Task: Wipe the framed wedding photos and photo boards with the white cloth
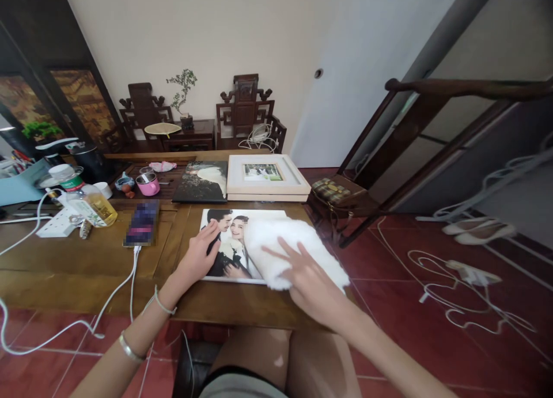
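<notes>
A large wedding photo print (228, 242) lies flat at the near edge of the wooden table (86, 265). My left hand (199, 253) rests on the print's left edge, fingers stretched flat. My right hand (302, 274) lies with spread fingers on a white fluffy cloth (280, 242) that covers the print's right half. A bracelet and a thin band sit on my left wrist.
Behind the print lie a dark photo album (202, 182) and a white framed picture (265, 176). A phone (142, 222) on a white cable, a pink cup (148, 184), an oil bottle (88, 205) and a power strip (54, 222) stand left. Cables trail over the red floor at right.
</notes>
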Available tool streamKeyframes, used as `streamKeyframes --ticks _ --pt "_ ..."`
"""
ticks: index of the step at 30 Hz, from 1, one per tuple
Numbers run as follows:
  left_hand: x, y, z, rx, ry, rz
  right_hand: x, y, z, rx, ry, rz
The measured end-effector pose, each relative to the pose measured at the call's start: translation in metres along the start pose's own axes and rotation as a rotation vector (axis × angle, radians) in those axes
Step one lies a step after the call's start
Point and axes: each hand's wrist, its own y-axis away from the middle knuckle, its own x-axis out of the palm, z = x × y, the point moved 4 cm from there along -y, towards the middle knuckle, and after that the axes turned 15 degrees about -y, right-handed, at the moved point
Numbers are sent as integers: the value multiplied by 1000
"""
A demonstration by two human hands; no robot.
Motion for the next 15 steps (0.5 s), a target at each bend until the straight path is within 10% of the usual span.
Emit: streamKeyframes --ticks 8,15 --pt "-3 0 -2 -9 -4 9 -16 -74 -62 89 53 -53" --pt "-3 0 -3 -9 0 -17 5 -8 -1 39 40 -34"
